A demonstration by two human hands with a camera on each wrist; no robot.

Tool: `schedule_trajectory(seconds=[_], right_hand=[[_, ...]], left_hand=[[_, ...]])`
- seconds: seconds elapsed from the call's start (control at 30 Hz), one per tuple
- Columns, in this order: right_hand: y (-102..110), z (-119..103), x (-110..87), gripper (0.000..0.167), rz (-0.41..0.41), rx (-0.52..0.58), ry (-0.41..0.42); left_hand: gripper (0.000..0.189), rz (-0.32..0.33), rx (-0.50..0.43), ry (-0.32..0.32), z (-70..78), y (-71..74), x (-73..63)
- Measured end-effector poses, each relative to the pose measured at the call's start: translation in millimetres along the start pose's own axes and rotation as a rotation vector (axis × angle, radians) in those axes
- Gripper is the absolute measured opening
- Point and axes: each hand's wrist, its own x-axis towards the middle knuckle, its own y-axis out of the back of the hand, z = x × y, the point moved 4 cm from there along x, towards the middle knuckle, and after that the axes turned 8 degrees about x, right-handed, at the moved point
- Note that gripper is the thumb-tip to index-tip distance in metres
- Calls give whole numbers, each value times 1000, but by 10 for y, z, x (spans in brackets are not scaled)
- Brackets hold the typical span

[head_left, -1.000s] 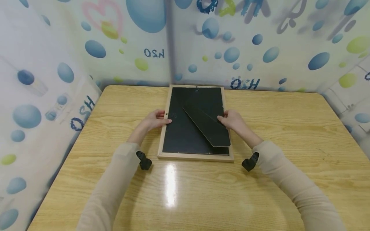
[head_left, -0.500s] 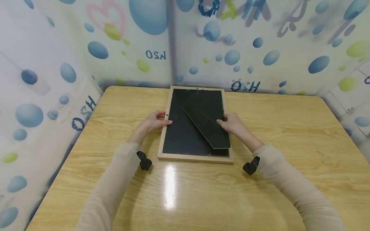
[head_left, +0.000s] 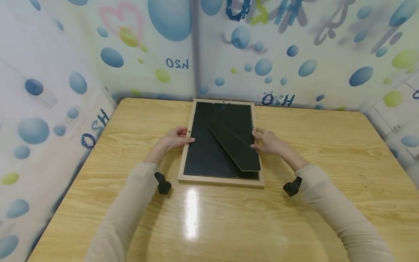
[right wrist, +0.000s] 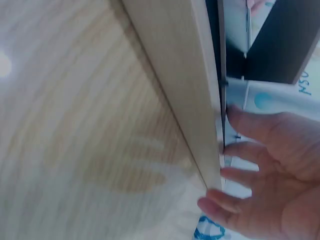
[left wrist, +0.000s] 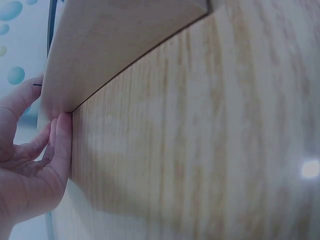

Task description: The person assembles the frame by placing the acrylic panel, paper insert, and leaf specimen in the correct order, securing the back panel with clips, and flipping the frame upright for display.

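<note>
A picture frame [head_left: 220, 181] with a pale wooden rim lies face down, its black backing board [head_left: 203, 154] upward. Slanting across that board is a black easel stand [head_left: 234, 147], standing raised off the backing in the right wrist view. My left hand [head_left: 173, 139] grips the left rim, thumb on top and fingers against the outer side. At the right rim, my right hand [head_left: 270, 142] has its fingers spread and loosely bent, with thumb and fingertips right at the edge near the stand.
The frame rests on a wood-grain table [head_left: 131, 225] toward its back edge. Behind and to the left rise wall coverings [head_left: 209, 47] printed with bubbles. A black wrist camera [head_left: 162, 183] sits on each sleeve.
My right hand has drawn back a little to the right, its thumb coming away from the stand toward the rim. The left hand keeps its place. The view has tilted slightly.
</note>
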Motion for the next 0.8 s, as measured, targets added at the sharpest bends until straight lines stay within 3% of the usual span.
schedule_trajectory(seconds=[0.17, 0.3, 0.53, 0.8], right_hand=[[7, 31, -47, 68, -140, 70, 68], [-2, 25, -46, 74, -229, 100, 61], [34, 0, -8, 74, -196, 76, 48], [47, 89, -23, 63, -217, 329, -18]], left_hand=[[69, -6, -12, -2, -1, -8, 2], [69, -4, -6, 1, 7, -3, 1], [68, 18, 16, -2, 54, 10, -14], [68, 12, 22, 14, 35, 0, -5]])
